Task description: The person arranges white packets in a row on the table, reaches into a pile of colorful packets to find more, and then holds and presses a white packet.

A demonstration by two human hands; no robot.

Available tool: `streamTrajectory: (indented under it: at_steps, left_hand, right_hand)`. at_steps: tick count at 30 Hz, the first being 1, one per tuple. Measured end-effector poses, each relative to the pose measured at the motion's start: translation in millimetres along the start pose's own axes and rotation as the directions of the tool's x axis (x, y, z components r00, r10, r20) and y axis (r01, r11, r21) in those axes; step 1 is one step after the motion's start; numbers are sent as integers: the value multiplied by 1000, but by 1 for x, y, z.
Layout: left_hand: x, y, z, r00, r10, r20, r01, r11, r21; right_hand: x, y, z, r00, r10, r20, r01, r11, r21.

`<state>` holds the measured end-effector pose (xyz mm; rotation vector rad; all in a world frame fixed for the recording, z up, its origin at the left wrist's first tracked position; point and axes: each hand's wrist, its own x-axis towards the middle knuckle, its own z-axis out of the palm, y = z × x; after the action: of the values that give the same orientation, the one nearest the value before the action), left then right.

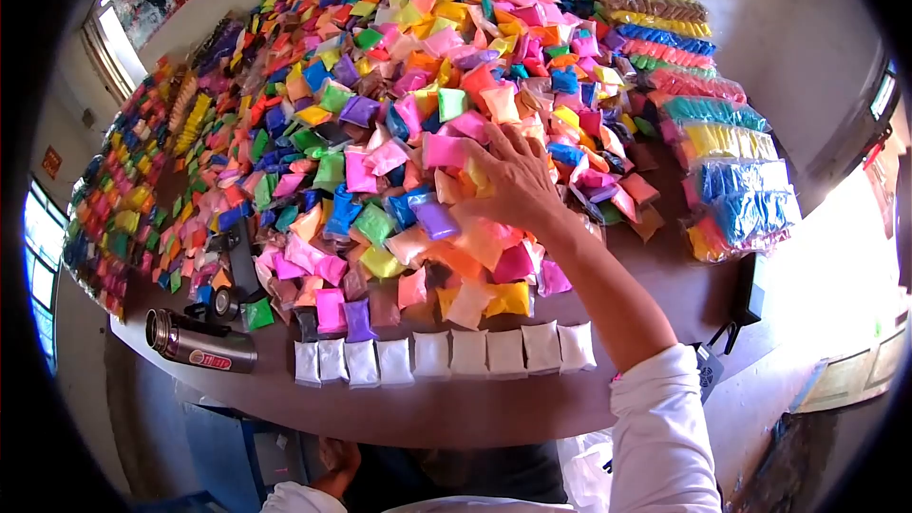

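My right hand [518, 176] reaches into the big pile of small coloured packets [361, 112], its fingers spread over pink, orange and yellow ones. A pink packet [444, 151] lies at its fingertips, and a purple packet [435, 218] is just left of the palm. Down by my lap, below the table edge, is my left hand [339, 456], partly in shadow, its fingers too dark to read. A row of several white packets [432, 353] lies along the front of the table, below my right forearm.
Bagged rows of coloured packets [727, 142] line the right side. A steel flask [201, 342] lies at the front left near a black lid [225, 302]. A black box [749, 290] stands at the right edge of the brown table [399, 420].
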<state>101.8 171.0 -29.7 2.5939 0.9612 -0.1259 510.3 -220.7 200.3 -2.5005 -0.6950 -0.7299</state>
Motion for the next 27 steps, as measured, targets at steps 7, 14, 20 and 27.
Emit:
streamTrajectory:
  at_steps: [7,14,20,27]
  left_hand:
    - [18,-94,65,982,175,-77,-150,955,256]
    - [7,-35,33,977,184,-106,-158,964,213]
    - [10,-51,34,996,-47,78,28,974,225]
    - [1,-16,7,1000,-10,19,8,996,92]
  right_hand:
    - [16,44,8,998,49,-30,-52,993,-102]
    - [25,104,-7,976,203,-86,-217,948,-231]
    - [32,176,-45,776,574,263,-432,786,-442]
    - [76,148,-58,939,72,-337,-162,955,-247]
